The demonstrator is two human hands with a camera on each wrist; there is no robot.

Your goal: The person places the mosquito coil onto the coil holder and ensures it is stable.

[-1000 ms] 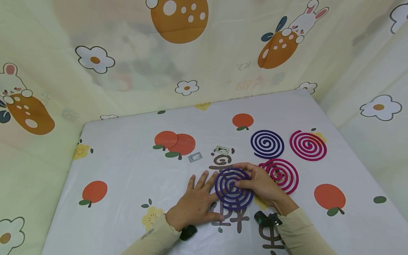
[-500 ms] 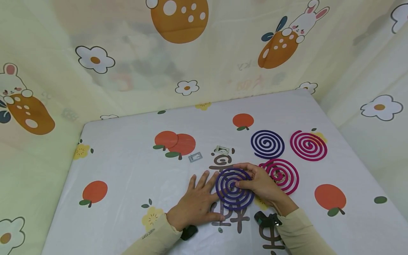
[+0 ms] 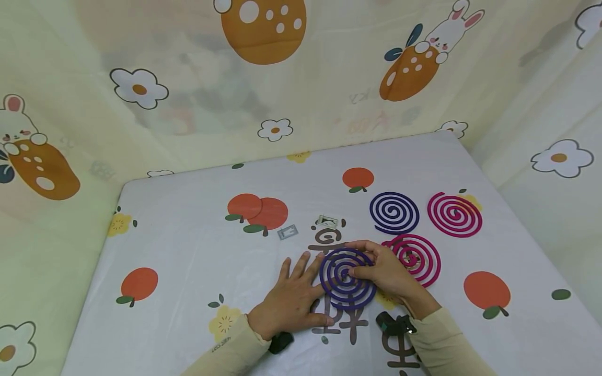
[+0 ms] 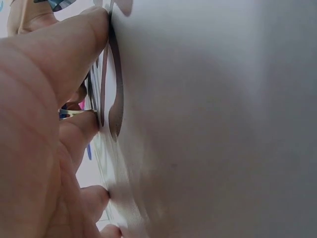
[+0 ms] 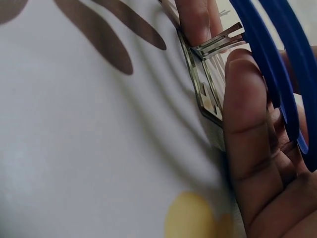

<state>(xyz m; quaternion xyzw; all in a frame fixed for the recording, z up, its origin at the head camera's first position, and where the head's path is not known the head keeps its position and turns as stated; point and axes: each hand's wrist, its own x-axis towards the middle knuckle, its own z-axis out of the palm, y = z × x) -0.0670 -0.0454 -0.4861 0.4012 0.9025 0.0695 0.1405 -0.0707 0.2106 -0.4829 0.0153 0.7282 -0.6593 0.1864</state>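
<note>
My right hand pinches a dark blue mosquito coil near its centre, thumb on top. In the right wrist view the blue coil stands raised beside the upright prong of a thin metal coil stand, with a fingertip against the stand. My left hand rests on the table with fingers spread, the index finger reaching under the coil. In the left wrist view that fingertip is right at a gold metal strip. From above, the coil mostly covers the stand.
Another dark blue coil and a pink coil lie at the right. A second pink coil sits over a metal stand, close behind my right hand. Two small flat metal stands, one silver and one paler, lie beyond my hands.
The held coil and my left hand have shifted very slightly to the right. My right hand keeps its pinch, and the other coils and stands stay in place.
</note>
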